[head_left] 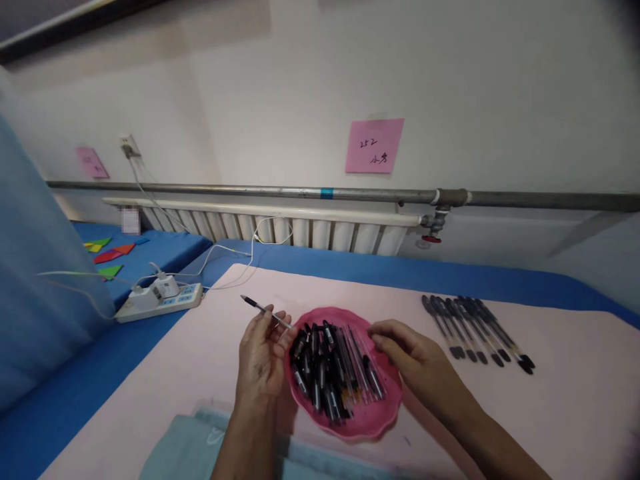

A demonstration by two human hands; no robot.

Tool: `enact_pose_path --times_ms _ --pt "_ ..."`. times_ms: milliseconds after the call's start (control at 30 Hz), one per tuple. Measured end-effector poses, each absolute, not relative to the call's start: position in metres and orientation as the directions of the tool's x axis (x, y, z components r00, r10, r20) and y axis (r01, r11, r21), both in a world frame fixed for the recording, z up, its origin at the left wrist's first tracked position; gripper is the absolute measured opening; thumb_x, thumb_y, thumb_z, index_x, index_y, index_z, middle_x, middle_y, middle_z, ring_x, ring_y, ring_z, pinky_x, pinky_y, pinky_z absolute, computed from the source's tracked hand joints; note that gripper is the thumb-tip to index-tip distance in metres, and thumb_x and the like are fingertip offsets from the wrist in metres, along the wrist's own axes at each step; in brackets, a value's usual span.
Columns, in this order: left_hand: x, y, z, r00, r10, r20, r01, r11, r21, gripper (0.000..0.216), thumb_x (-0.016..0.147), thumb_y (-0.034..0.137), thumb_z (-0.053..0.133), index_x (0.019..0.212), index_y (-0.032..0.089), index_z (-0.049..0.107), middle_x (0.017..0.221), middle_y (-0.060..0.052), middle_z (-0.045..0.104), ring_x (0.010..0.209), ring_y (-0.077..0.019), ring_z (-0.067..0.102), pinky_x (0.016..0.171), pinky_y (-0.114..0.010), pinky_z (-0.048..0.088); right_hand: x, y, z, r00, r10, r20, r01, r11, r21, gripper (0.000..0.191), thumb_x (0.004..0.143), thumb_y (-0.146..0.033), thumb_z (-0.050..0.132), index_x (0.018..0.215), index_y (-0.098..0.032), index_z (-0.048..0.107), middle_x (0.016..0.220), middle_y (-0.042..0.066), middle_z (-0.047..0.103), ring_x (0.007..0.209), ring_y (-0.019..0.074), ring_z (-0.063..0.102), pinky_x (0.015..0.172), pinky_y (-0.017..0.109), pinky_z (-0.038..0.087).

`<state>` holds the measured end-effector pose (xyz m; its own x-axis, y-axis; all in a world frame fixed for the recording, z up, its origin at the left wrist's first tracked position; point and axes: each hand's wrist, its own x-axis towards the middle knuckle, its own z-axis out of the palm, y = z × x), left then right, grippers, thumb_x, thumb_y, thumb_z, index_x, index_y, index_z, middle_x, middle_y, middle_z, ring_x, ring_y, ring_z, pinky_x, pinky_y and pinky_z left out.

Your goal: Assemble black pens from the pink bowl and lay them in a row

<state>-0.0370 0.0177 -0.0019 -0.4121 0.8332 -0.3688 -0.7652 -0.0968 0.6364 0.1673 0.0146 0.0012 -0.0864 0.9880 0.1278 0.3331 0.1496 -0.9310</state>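
My left hand [265, 350] is closed in a pinch on a pen [256, 304], which has a clear barrel and a black grip and points up to the left. Beside it lies a pink scalloped plate [373, 423]. Black pen caps [315, 367] crowd its left side, and several clear pen barrels [357, 363] lie along the right. At the plate's right rim, my right hand [407, 350] has its thumb and fingers pressed together; whether anything small is between them is hidden. Farther right, several capped black pens [475, 330] lie in a slanting row.
Pale pink paper [200, 360] covers the blue table [400, 267]. A power strip [160, 303] with white cables stands at the left edge. Light blue cloth [180, 447] lies in front. Behind are a radiator [320, 233] and a pipe with a red valve [431, 238].
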Motion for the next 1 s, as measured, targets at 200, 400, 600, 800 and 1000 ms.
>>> enact_pose_path --times_ms 200,400,600,800,1000 --pt "-0.036 0.018 -0.003 -0.417 0.828 -0.376 -0.767 -0.099 0.634 0.005 0.072 0.010 0.062 0.074 0.013 0.059 0.062 -0.002 0.063 0.056 -0.0108 0.060 0.054 -0.022 0.052 0.144 0.010 -0.009 -0.497 0.824 0.272 0.518 0.533 -0.668 0.021 0.078 -0.012 0.046 0.080 -0.023 0.064 0.082 0.004 0.065 0.081 0.0211 0.057 0.074 0.036 0.045" --pt "-0.035 0.016 -0.003 -0.400 0.842 -0.362 -0.765 -0.089 0.638 0.004 0.073 0.009 0.060 0.075 0.013 0.060 0.061 -0.002 0.063 0.056 -0.0111 0.061 0.051 -0.020 0.051 0.141 0.009 -0.019 -0.621 0.742 0.252 0.576 0.650 -0.495 0.032 0.077 -0.007 0.048 0.099 -0.021 0.066 0.105 0.008 0.064 0.098 0.0239 0.054 0.087 0.041 0.043" --pt "-0.035 0.015 -0.002 -0.389 0.851 -0.354 -0.760 -0.079 0.645 0.004 0.073 0.011 0.062 0.075 0.013 0.059 0.061 -0.002 0.062 0.055 -0.0107 0.060 0.052 -0.021 0.052 0.143 0.010 -0.020 -0.636 0.751 0.178 0.633 0.640 -0.435 0.019 0.076 -0.009 0.049 0.073 -0.018 0.066 0.093 0.008 0.065 0.088 0.0246 0.056 0.082 0.043 0.043" --pt "-0.035 0.015 -0.003 -0.380 0.854 -0.355 -0.759 -0.070 0.647 0.005 0.072 0.012 0.063 0.074 0.013 0.058 0.061 -0.002 0.062 0.055 -0.0111 0.060 0.053 -0.022 0.051 0.146 0.014 -0.021 -0.593 0.769 0.237 0.638 0.629 -0.444 0.024 0.076 -0.007 0.042 0.075 -0.018 0.063 0.086 0.008 0.064 0.083 0.0239 0.056 0.076 0.042 0.045" --pt "-0.035 0.015 -0.003 -0.384 0.854 -0.352 -0.761 -0.077 0.644 0.003 0.073 0.011 0.060 0.073 0.013 0.058 0.060 -0.002 0.062 0.054 -0.0108 0.059 0.052 -0.022 0.051 0.141 0.010 -0.017 -0.598 0.751 0.281 0.617 0.655 -0.437 0.033 0.075 -0.005 0.043 0.095 -0.020 0.065 0.100 0.008 0.065 0.093 0.0231 0.056 0.083 0.041 0.045"
